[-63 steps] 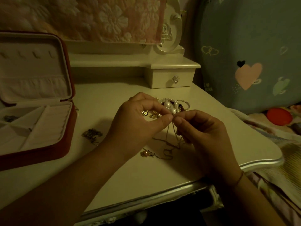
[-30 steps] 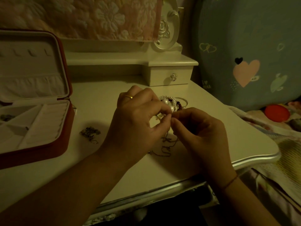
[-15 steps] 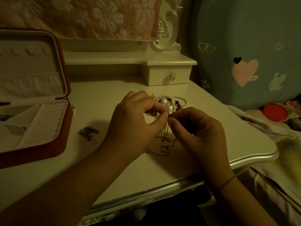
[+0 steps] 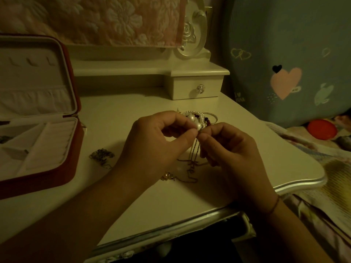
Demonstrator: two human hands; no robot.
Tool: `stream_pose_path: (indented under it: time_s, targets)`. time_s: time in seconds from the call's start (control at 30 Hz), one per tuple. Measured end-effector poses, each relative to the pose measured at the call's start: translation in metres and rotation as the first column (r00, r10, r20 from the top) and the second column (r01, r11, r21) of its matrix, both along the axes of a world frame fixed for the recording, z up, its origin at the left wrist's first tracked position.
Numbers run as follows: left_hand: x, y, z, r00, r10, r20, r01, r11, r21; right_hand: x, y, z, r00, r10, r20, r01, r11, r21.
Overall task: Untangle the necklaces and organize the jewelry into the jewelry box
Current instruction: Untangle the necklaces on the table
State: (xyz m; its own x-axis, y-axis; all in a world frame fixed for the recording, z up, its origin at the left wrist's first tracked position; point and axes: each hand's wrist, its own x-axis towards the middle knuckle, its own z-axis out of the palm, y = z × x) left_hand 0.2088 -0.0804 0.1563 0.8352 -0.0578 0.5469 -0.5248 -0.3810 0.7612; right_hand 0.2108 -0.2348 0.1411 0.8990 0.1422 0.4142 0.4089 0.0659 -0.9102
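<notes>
Head view: the left hand (image 4: 157, 141) and right hand (image 4: 228, 147) meet at frame centre. Each pinches the thin chain necklace (image 4: 194, 153) between thumb and forefinger, and its strands hang down to the table (image 4: 117, 114). A pearl jewelry pile (image 4: 199, 117) lies just behind the fingertips. The jewelry box (image 4: 47, 177) stands open at the left edge, with a dark chain clump (image 4: 101, 154) between it and the left hand.

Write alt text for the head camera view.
A left hand and right hand pinch a thin tangled chain just above a cream dressing table. A pile of pearl and bead jewelry lies behind them; an open red jewelry box stands at the left.
</notes>
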Motion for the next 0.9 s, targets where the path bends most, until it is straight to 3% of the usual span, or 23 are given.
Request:
stream_pose_path:
  time_s: [0.13, 0.33, 0.6, 0.73, 0.9]
  targets:
    - [-0.0007, -0.0013, -0.0007, 0.992, 0.025, 0.125, -0.038, 0.994, 0.098, 0.0002, -0.0010, -0.0006, 1.000, -0.014, 0.017, 0.014, 1.000, 0.002]
    - [0.0028, 0.0002, -0.0023, 0.992, 0.014, 0.127, -0.028, 0.993, 0.116, 0.0002, 0.0012, -0.0020, 1.000, -0.008, 0.003, 0.008, 1.000, 0.014]
    - [0.0071, 0.0017, -0.0024, 0.991, -0.094, -0.093, 0.088, 0.994, -0.070, -0.0012, 0.0018, 0.0000, 1.000, 0.007, -0.010, -0.006, 1.000, 0.022]
    - [0.0058, 0.0020, -0.0019, 0.963, -0.228, -0.145, 0.222, 0.973, -0.059, -0.0017, 0.0022, 0.0004, 1.000, -0.002, 0.019, 0.003, 1.000, -0.017]
    - [0.0049, 0.0040, 0.0022, 0.974, -0.173, -0.149, 0.177, 0.984, 0.010, -0.0015, 0.0005, 0.0001, 0.998, -0.025, 0.052, 0.027, 0.999, -0.037]
